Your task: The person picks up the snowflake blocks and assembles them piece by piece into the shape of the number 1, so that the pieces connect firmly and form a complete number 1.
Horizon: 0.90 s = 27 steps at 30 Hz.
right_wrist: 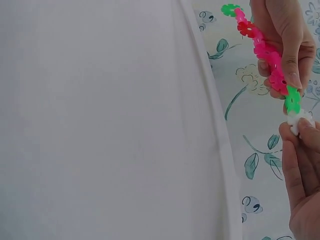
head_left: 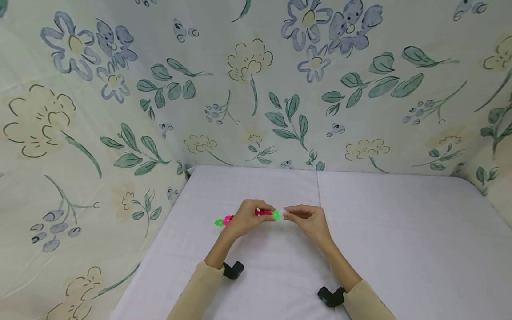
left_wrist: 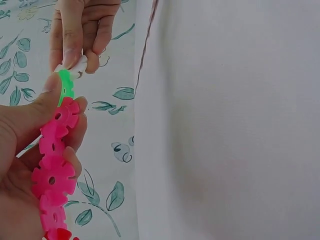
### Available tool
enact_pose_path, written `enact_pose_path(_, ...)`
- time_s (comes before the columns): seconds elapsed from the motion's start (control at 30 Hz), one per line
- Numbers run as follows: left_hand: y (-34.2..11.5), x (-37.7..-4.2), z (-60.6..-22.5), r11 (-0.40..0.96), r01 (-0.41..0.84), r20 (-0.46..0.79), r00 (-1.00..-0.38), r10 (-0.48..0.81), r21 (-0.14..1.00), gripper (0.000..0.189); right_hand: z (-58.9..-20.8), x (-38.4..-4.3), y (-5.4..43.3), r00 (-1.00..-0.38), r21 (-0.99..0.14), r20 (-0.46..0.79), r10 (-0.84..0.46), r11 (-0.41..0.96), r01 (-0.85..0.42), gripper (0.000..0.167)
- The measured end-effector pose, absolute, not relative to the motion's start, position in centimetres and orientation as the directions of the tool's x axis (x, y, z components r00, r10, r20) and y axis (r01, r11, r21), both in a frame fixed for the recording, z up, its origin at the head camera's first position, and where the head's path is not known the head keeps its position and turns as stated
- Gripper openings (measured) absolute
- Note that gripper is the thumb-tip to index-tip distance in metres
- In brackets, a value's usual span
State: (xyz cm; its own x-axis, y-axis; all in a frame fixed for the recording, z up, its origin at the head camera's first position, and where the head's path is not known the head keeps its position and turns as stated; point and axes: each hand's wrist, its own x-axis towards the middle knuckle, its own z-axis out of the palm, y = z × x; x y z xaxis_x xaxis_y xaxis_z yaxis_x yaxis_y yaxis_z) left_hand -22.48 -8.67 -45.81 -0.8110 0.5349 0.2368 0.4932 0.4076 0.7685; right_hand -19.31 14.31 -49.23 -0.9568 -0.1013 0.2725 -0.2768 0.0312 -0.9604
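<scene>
A chain of notched plastic flower discs (left_wrist: 54,179), mostly pink with a red one and a green one at each end, runs along the left palm. My left hand (head_left: 248,216) grips it near the inner green disc (right_wrist: 293,100), thumb on one side and fingers on the other. Between thumb and fingertips my right hand (head_left: 311,221) pinches a white disc (right_wrist: 300,122). That white piece touches the edge of the green one; how deep their slots sit in each other cannot be made out. Part of the chain hides behind the left hand in the head view.
Below the hands spreads a table under a white cloth (head_left: 400,231), with a crease near its middle. Floral fabric (head_left: 256,98) hangs behind it and on the left. A black wrist device (head_left: 234,270) sits on the left wrist, another (head_left: 331,296) on the right.
</scene>
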Motion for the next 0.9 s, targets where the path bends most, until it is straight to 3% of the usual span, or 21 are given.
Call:
enact_pose_path(0.27, -8.7, -22.4, -45.6, 0.390, 0.491, 0.260, -0.819, 0.511, 0.779, 0.022, -49.0, -19.2, 13.7, -0.955, -0.958, 0.285, -0.081, 0.005, -0.286, 0.019)
enact_pose_path(0.53, -8.8, -22.2, -45.7, 0.422, 0.429, 0.192, -0.847, 0.496, 0.799, 0.023, -49.1, -19.4, 14.0, -0.957, -0.960, 0.276, -0.091, 0.028, -0.279, 0.020)
enact_pose_path(0.73, -9.1, -22.4, -45.5, 0.408, 0.438, 0.154, -0.809, 0.567, 0.801, 0.026, -49.0, -19.6, 14.8, -0.959, -0.957, 0.277, -0.058, 0.073, -0.281, 0.020)
enact_pose_path(0.9, -9.5, -22.5, -45.1, 0.403, 0.375, 0.063, -0.792, 0.607, 0.835, 0.032, -49.0, -19.8, 15.5, -0.954, -0.944, 0.297, -0.044, 0.138, -0.301, 0.022)
